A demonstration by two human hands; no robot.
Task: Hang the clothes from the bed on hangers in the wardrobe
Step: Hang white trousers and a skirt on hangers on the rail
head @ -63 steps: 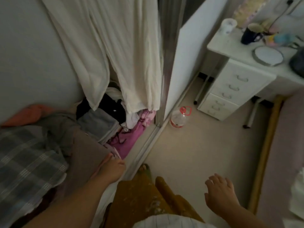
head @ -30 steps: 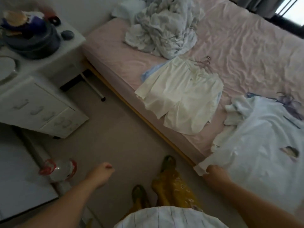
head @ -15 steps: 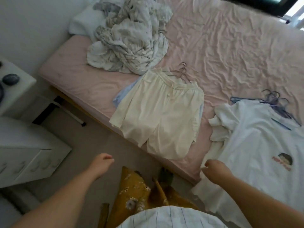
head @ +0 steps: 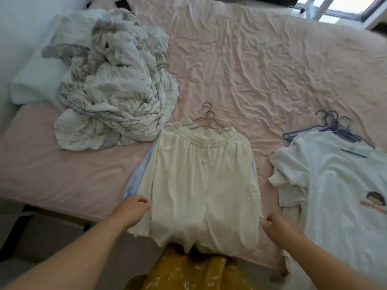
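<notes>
My left hand [head: 137,206] sits at the left edge of the cream shorts [head: 201,185], fingers curled; whether it grips the fabric I cannot tell. My right hand [head: 276,226] hovers curled and empty just right of the shorts. The shorts lie flat on the pink bed [head: 251,59], over pink hangers [head: 207,120]. A white T-shirt [head: 335,185] lies right, over blue hangers [head: 333,126].

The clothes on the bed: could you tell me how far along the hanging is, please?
Nothing visibly hung. The cream shorts and white T-shirt lie on the bed, on hangers. The left hand and right hand flank the shorts, holding nothing. Both, plus the crumpled pile, remain.
</notes>
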